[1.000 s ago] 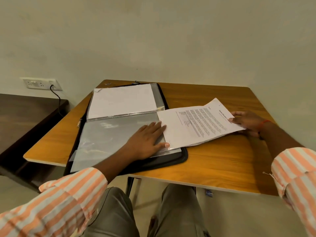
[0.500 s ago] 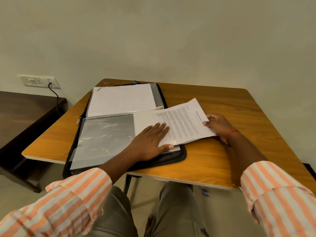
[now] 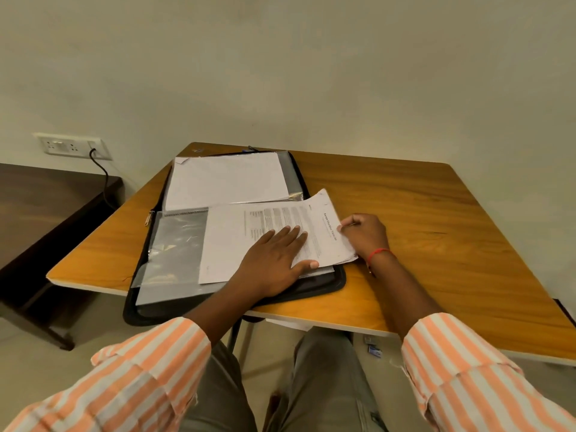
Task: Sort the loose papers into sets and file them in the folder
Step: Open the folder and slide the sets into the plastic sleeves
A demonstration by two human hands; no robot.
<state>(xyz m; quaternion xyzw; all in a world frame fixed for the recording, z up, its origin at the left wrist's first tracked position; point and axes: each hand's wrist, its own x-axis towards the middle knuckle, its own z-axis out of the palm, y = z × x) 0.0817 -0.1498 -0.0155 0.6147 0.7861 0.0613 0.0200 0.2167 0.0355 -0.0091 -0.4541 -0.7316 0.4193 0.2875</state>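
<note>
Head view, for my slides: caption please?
Right hand pinches printed papers partway inside the clear sleeve of the folder; left hand presses flat on top.

Heading and lines on the printed sheet (image 3: 237, 236), all too blurred.

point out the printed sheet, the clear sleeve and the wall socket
printed sheet (image 3: 224, 244), head view, blank left margin
clear sleeve (image 3: 177, 244), head view, bare glossy part
wall socket (image 3: 71, 146), head view, plate middle

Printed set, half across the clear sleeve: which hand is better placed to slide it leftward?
Right, probably. The right hand pinches the outer edge of the printed set, behind the direction of travel. The left hand lies flat on top, pressing it against the folder, better suited to steadying.
</note>
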